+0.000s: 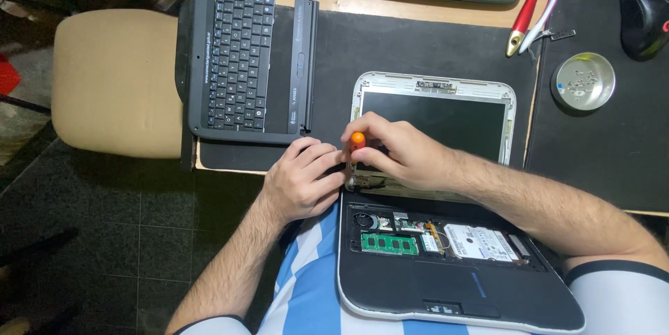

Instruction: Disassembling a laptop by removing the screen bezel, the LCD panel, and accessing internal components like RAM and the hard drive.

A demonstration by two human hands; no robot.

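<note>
Head view, screwdriver (pixel 357 140) (orange-capped) within right hand (pixel 401 154) fingers, laptop hinge (pixel 362 180) below

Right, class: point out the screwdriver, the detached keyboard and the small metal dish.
screwdriver (pixel 357 140), head view, on its orange handle top.
detached keyboard (pixel 237 56), head view, on the middle keys.
small metal dish (pixel 584 82), head view, on its inner floor.
</note>
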